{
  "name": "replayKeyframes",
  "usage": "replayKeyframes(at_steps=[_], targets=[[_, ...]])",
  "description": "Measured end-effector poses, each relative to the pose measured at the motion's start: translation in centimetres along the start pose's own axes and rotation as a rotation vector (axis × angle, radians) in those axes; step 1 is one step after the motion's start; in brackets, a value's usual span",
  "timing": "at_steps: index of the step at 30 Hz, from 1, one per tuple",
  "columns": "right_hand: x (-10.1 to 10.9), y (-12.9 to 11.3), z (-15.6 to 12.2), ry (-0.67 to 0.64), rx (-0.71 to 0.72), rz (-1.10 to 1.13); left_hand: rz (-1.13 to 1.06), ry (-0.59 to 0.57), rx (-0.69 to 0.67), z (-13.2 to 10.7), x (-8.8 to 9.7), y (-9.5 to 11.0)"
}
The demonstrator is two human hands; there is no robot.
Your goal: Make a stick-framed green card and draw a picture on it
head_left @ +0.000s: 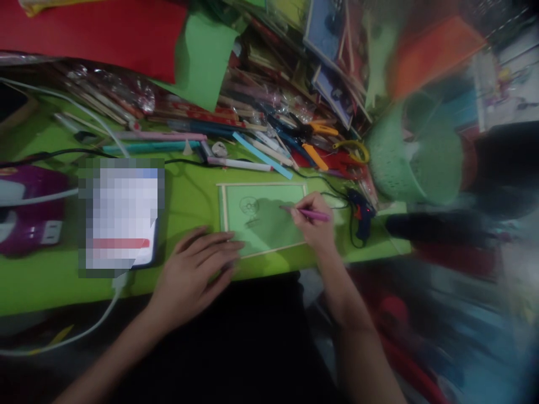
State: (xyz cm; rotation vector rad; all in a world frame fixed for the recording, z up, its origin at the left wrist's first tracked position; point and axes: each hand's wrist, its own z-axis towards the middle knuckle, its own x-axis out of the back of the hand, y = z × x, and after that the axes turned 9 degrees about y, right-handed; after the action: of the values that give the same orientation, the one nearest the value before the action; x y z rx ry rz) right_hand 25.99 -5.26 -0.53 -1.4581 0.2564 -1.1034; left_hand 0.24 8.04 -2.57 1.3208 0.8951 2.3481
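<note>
A green card [269,235] edged with thin pale wooden strips lies on the green tabletop. A dark line drawing of a round shape with a stand, like a small fan, shows on its left half. My right hand [315,220] is closed around a purple pen [315,215], its tip over the card's right half; whether the tip touches cannot be told. My left hand [204,261] rests flat with fingers spread, its fingertips at the card's lower left corner.
A phone [145,255] with blurred screen and a white cable lies at left, beside a purple device [37,210]. A glue gun [360,216] lies right of the card. Behind are pens, scissors [353,150], sticks, coloured sheets, and a green bucket [415,151].
</note>
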Motion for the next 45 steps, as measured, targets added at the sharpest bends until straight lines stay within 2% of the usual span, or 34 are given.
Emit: replayKeyframes(at_steps=[21, 45], targets=[[-0.06, -0.07, -0.05, -0.019, -0.037, -0.014, -0.021, 0.015, 0.007, 0.03, -0.07, 0.03], [-0.08, -0.13, -0.02, 0.029, -0.01, -0.035, 0.0, 0.012, -0.019, 0.03, 0.02, 0.03]])
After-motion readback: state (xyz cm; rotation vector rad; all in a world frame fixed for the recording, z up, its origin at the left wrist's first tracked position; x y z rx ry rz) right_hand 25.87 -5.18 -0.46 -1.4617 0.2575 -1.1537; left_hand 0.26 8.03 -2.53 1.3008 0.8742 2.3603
